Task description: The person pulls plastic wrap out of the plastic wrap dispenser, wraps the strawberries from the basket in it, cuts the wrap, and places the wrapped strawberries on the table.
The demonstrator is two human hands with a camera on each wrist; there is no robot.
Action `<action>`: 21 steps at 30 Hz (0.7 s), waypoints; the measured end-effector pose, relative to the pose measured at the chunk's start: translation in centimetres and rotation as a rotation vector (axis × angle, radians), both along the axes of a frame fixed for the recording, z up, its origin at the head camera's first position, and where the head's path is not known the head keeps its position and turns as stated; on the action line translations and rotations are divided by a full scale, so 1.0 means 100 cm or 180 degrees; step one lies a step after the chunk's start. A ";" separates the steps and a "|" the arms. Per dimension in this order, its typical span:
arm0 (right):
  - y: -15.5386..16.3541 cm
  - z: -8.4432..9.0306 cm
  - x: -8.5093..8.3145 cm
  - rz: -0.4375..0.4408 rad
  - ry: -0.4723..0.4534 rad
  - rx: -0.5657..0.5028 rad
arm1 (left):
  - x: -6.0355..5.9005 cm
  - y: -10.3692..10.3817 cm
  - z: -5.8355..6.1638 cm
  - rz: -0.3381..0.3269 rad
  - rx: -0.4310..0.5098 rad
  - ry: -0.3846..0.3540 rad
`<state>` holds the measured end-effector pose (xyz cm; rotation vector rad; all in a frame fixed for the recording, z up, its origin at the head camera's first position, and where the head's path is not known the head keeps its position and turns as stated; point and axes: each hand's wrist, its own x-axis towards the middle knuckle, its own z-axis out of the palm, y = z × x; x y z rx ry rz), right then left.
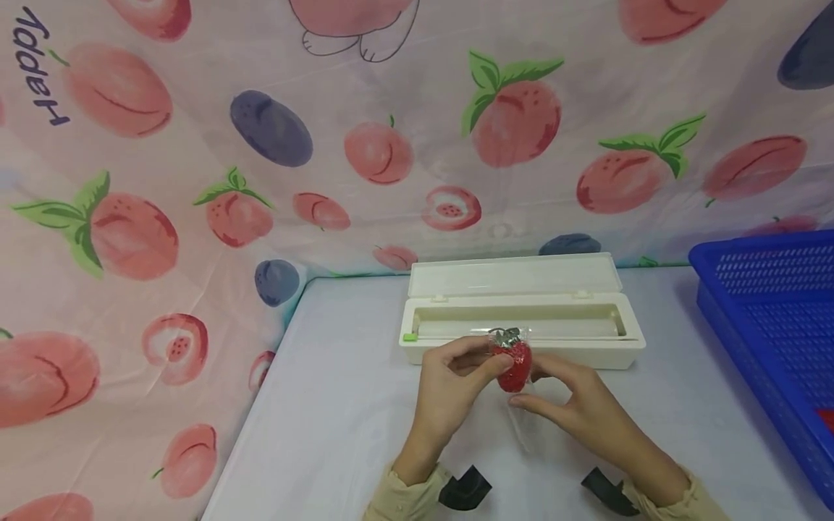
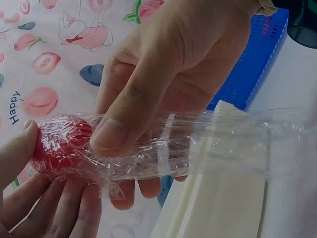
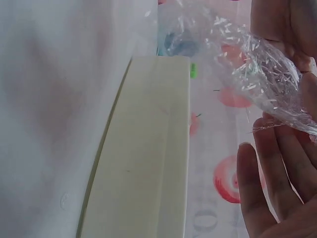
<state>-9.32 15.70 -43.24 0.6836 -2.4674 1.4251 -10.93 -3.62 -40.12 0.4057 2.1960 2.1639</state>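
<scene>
A red strawberry (image 1: 515, 367) with a green leafy top is wrapped in clear plastic film, above the table. My left hand (image 1: 444, 387) pinches it, thumb on the near side. Close on its right, my right hand (image 1: 586, 405) holds the film below the fruit, thumb in front and fingers behind. The film (image 2: 218, 141) trails from the strawberry as a loose, crinkled tail in the left wrist view. Just behind the hands is a long white box (image 1: 521, 356) with its lid (image 1: 515, 276) raised. In the right wrist view, spread fingers (image 3: 277, 173) lie beside the film.
At the right stands a blue perforated basket (image 1: 756, 340), a red item partly visible inside. A green tab (image 1: 410, 337) sits on the box's left end. The white tabletop (image 1: 326, 405) meets a fruit-patterned cloth (image 1: 365, 94) at the back and left.
</scene>
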 end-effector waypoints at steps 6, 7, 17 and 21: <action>0.000 0.002 0.000 0.0100 -0.0154 -0.0021 | -0.001 0.000 0.001 -0.0035 -0.0009 -0.0048; 0.000 0.003 0.000 0.0131 -0.0178 -0.0034 | -0.001 -0.001 0.001 -0.0028 -0.0013 -0.0056; 0.010 0.005 -0.004 0.0355 -0.0279 0.0111 | -0.001 -0.005 0.003 -0.0107 -0.0009 -0.0178; 0.018 0.003 -0.008 0.0490 -0.0052 0.0127 | 0.000 -0.005 0.004 -0.0207 -0.0098 -0.0191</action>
